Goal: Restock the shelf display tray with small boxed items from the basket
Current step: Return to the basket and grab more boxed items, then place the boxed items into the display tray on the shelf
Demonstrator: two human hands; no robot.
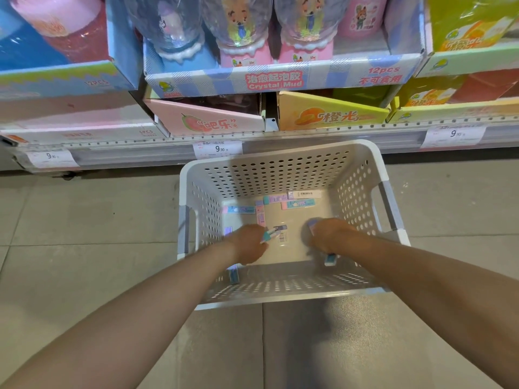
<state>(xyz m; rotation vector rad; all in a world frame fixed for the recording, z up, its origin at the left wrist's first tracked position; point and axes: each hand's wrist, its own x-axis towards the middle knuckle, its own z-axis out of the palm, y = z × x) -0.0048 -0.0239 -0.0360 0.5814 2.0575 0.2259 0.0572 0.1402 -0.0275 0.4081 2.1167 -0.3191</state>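
A white perforated basket (280, 169) stands on the floor below the shelf. Both my hands reach down into it. My left hand (248, 242) grips small pastel boxes (269, 235) whose teal and white ends stick out to its right. My right hand (330, 234) is curled round small boxes too: a purple end (312, 222) shows at its top and a blue-and-white end (330, 259) below it. Several more small boxes (298, 203) lie loose on the basket floor at the far side. A pink display tray (207, 122) sits on the shelf above.
A yellow-orange display tray (331, 115) sits beside the pink one, under a blue "Crystal Mud" tray (275, 80) of jars. Price tags (217, 149) hang on the shelf edge. Grey tiled floor (84, 220) surrounds the basket.
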